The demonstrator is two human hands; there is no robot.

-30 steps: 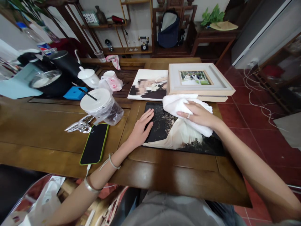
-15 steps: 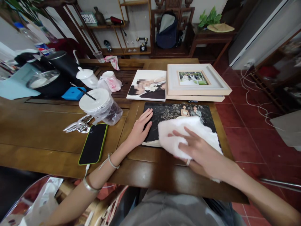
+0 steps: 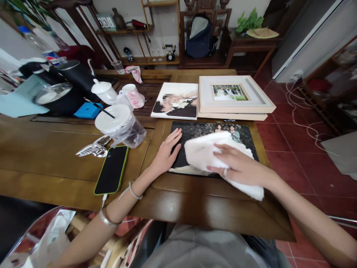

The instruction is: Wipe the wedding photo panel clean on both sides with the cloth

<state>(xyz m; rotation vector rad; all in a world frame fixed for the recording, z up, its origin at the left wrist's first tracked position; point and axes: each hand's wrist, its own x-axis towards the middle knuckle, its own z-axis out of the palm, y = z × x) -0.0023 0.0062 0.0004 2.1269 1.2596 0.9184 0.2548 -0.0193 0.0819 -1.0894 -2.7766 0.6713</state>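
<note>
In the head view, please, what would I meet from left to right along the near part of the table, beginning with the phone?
Phone → left hand → white cloth, with the right hand lying over it.

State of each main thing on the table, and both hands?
Dark photo panel: flat, partly covered
White cloth: creased, over the panel
Left hand: on the panel's left edge
Right hand: on the cloth
Phone: face up, screen dark, cable plugged in
Drink cup: lidded, straw in
Framed picture: lying face up
White-edged photo: face up
</note>
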